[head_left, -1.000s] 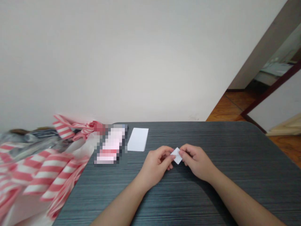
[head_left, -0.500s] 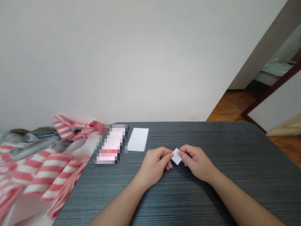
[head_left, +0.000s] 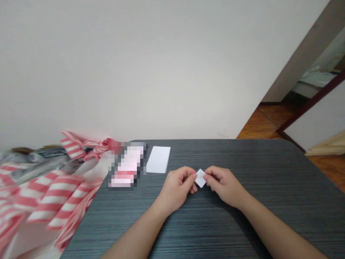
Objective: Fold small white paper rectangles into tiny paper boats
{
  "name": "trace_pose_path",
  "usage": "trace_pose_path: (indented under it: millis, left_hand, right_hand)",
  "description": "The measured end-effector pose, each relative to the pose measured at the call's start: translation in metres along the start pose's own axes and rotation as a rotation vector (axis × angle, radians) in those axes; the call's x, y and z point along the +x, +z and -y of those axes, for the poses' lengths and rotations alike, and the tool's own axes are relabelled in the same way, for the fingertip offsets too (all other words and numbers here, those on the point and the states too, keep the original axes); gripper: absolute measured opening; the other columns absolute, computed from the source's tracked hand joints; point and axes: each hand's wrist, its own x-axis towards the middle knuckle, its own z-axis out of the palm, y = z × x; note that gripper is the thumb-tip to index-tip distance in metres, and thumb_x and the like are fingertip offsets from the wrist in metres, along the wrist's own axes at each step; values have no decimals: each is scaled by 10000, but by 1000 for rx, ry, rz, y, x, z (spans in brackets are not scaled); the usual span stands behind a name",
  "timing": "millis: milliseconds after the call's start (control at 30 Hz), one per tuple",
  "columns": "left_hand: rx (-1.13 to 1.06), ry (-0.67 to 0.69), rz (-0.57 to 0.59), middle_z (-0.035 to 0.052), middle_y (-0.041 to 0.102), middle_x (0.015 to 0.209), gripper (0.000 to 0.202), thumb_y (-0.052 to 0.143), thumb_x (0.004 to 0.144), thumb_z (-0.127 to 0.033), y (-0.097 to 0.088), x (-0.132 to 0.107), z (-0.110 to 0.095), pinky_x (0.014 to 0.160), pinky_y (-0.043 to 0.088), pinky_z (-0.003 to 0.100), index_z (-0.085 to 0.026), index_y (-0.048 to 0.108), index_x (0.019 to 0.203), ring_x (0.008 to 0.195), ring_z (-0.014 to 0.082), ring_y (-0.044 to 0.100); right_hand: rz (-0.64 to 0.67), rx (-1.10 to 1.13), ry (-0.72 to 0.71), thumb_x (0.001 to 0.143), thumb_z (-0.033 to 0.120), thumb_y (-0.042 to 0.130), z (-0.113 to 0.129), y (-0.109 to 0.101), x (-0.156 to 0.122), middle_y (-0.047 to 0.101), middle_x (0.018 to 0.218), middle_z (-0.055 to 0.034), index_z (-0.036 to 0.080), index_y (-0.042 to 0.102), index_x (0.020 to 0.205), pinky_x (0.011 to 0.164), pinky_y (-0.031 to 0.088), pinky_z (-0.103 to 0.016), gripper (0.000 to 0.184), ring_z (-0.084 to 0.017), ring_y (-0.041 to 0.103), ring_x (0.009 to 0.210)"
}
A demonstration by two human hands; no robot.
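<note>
The two hands are together near the middle of the dark grained worktop [head_left: 250,162], the left hand [head_left: 178,189] and the right hand [head_left: 225,185] meeting fingertip to fingertip on a small folded white paper [head_left: 200,178]. It sits pinched between them like a little diamond, one point up, just above the worktop as far as I can judge, though how high is hard to tell from here. Taking the hands as the clock's centre, a neat stack of white paper [head_left: 158,159] lies at about eleven o'clock, and a pixelated pink-and-white object [head_left: 126,167] lies just beyond it at ten. A red-and-white striped bag [head_left: 54,194] spills in from nine o'clock, beside the worktop's edge.

The weak spot looks like that pinch. The paper is so small that a slackened finger could let a fold spring open or drop it, and uneven pressure could skew a crease. A careless reach toward eleven o'clock could also knock the stack.

Compared with the earlier frame, the paper has turned from a tilted lean to a squarer diamond, and it sits slightly closer to the left hand.
</note>
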Motion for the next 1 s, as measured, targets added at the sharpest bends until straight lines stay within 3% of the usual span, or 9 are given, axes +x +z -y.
trace_pose_path:
  millis: [267, 400, 667, 1000]
  left_hand:
    - [-13, -6, 28, 6, 640, 603, 218, 589, 881, -361, -1, 0, 0, 545, 465, 217, -145, 615, 858, 526, 114, 576]
    - [34, 7, 103, 8, 635, 615, 254, 561, 902, -369, -1, -1, -3, 551, 451, 212, -137, 665, 891, 542, 113, 567]
    - [236, 46, 104, 1, 620, 579, 334, 522, 921, -396, -4, -3, -3, 535, 390, 204, -159, 634, 714, 542, 118, 558]
    - [181, 26, 104, -11, 602, 568, 303, 523, 916, -368, -2, -5, -6, 516, 380, 195, -162, 615, 714, 523, 110, 549]
  right_hand:
    - [21, 1, 9, 921, 224, 521, 2, -3, 0, 545, 545, 41, 182, 567, 669, 527, 376, -215, 260, -106, 500, 505]
    - [17, -16, -7, 924, 228, 520, 4, -3, 0, 546, 545, 39, 182, 566, 657, 538, 380, -218, 275, -106, 512, 507]
    - [46, -58, -58, 914, 211, 529, 5, -1, 1, 562, 549, 31, 181, 576, 636, 545, 375, -222, 284, -112, 524, 526]
    - [74, -36, -44, 910, 242, 547, 6, -1, 0, 552, 575, 29, 175, 599, 668, 547, 363, -224, 256, -114, 502, 548]
